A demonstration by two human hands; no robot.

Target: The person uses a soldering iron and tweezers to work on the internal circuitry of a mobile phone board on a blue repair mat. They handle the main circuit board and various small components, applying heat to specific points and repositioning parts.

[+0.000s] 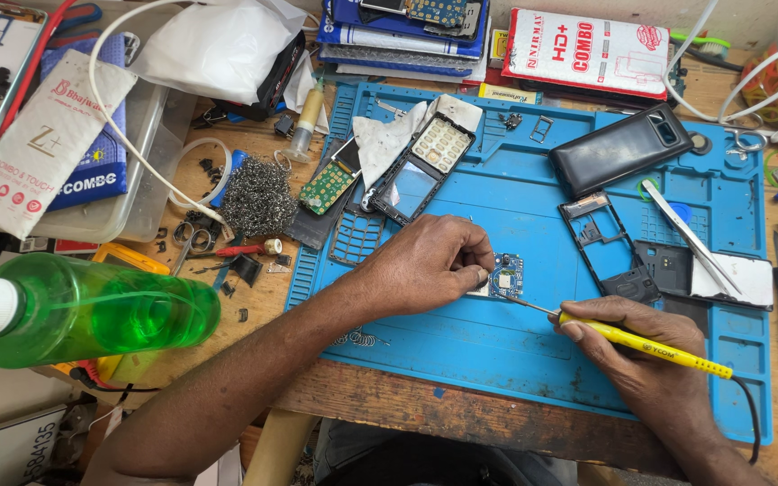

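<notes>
The person sits at a wooden bench, and both hands work over a blue repair mat [515, 342]. The left hand [425, 263] lies on the mat with its fingers bent together, and the fingertips press down on the left edge of a small blue circuit board [506, 274], which lies flat near the middle of the mat. The right hand [646, 351] is closed around a yellow-handled soldering iron [641, 345], holding it like a pen; the thin metal tip points to the left and reaches the lower edge of the board, just beside the left fingertips. A dark cord runs from the back end of the handle, past the wrist. Behind the left hand lies a phone front frame with keypad [425, 166] on a piece of white cloth, and next to it a green keypad board [326, 187]. To the right of the board I see an empty black phone frame [601, 238], and further back a black phone back cover [621, 148]. A pair of metal tweezers [686, 236] rests on the right part of the mat. At the left side, off the mat, lies a green plastic bottle [101, 310] on its side, and behind it a ball of steel wool [258, 196].
</notes>
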